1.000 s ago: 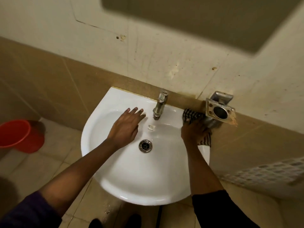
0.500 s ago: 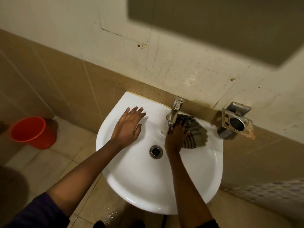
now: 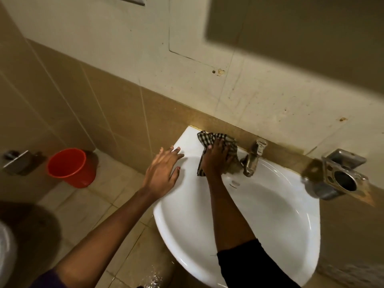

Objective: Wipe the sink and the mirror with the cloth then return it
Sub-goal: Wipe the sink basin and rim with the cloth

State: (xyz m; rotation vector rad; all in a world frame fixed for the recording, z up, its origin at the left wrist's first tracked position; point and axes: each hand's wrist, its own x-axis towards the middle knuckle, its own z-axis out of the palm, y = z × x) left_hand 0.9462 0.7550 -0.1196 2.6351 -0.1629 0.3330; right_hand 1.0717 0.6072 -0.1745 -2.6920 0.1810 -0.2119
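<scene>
Cloth (image 3: pixel 216 140) — dark checked, crumpled on sink (image 3: pixel 270 204).

Cloth (image 3: pixel 216 142) on sink (image 3: pixel 270 221) rim left of tap (image 3: pixel 252 159); bucket (image 3: pixel 70 167) farther left

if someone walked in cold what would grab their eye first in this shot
First, the white sink filling the lower middle, with the right hand pressing a checked cloth onto its back rim just left of the metal tap. The left hand rests flat and open on the sink's left rim. Next, the bright red bucket on the floor to the left stands out against the beige tiles.
</scene>
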